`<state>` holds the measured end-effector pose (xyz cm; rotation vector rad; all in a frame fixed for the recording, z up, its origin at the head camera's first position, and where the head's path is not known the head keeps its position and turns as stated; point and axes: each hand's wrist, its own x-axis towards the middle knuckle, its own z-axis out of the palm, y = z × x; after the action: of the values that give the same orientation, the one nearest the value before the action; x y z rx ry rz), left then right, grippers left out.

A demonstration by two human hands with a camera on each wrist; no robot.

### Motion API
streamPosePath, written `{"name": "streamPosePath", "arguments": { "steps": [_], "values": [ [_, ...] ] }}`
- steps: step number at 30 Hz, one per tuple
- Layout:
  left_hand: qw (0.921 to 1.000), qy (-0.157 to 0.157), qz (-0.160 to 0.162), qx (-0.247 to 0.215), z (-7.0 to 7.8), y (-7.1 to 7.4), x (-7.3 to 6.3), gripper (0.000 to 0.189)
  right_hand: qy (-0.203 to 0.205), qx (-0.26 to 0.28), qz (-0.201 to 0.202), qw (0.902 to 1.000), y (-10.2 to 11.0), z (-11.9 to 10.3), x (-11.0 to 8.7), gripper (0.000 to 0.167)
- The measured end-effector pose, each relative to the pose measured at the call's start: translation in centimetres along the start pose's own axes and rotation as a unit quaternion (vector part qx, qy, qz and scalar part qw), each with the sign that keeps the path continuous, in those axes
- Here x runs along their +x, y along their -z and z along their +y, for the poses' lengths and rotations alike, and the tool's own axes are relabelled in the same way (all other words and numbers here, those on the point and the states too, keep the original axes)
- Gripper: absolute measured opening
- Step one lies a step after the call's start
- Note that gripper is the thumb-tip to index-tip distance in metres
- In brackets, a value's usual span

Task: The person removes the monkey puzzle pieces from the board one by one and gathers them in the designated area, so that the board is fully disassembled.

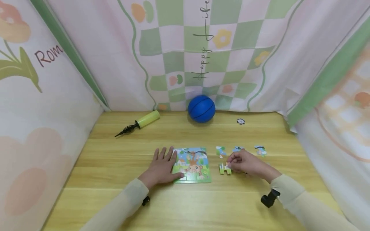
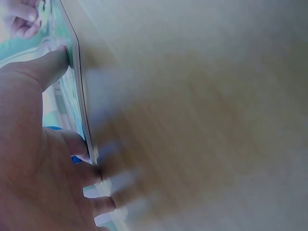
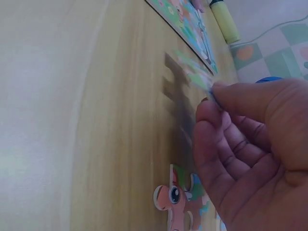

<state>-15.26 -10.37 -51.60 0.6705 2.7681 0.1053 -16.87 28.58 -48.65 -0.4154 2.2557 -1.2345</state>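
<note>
In the head view my left hand (image 1: pixel 162 168) lies with fingers spread, resting on the left side of a square jigsaw puzzle (image 1: pixel 192 160) that shows a monkey. The left wrist view has the thumb on the puzzle's edge. Farther right, my right hand (image 1: pixel 247 163) pinches a green jigsaw piece (image 1: pixel 224 169) between thumb and fingers. Its shadow on the wood in the right wrist view shows it raised off the table. Loose pieces (image 1: pixel 220 151) lie beyond that hand, one partly hidden by it. Below the hand, the right wrist view shows a piece with an eye (image 3: pixel 178 207).
A blue ball (image 1: pixel 201 108) stands at the back of the wooden table (image 1: pixel 185 208), against a patterned curtain (image 1: pixel 199 48). To its left lies a yellow-green hand pump (image 1: pixel 148 119) with a black nozzle. A small dark-and-white disc (image 1: pixel 241 121) lies at the back right.
</note>
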Motion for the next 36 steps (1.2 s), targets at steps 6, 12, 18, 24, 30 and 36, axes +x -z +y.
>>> {"name": "streamPosePath", "arguments": {
  "steps": [6, 12, 18, 24, 30, 36],
  "values": [
    [1.0, -0.001, 0.0, 0.0, -0.1, 0.0, 0.0, 0.107, 0.0, -0.046, 0.008, 0.9989, -0.1, 0.3, 0.1, 0.015],
    [1.0, -0.001, 0.002, 0.001, 0.0, 0.0, 0.0, 0.106, -0.004, -0.044, 0.009, 0.999, -0.3, 0.2, -0.1, 0.017],
    [1.0, 0.001, 0.0, -0.001, 0.1, 0.2, 0.0, 0.105, -0.007, -0.041, 0.013, 0.9991, -0.7, 0.0, -0.1, 0.016],
    [1.0, 0.0, -0.007, 0.001, 0.2, 0.6, -0.3, 0.103, -0.002, -0.054, 0.024, 0.9983, -0.8, 0.1, -0.1, 0.017],
    [0.9999, -0.004, -0.01, -0.01, 0.2, 0.8, -0.4, 0.103, 0.001, -0.054, 0.031, 0.998, -0.7, -0.1, -0.3, 0.021],
    [0.9992, -0.013, 0.001, -0.036, 0.4, 0.7, -0.4, 0.105, -0.004, -0.024, 0.034, 0.9991, -1.0, -0.9, -0.1, 0.024]
  ]
}}
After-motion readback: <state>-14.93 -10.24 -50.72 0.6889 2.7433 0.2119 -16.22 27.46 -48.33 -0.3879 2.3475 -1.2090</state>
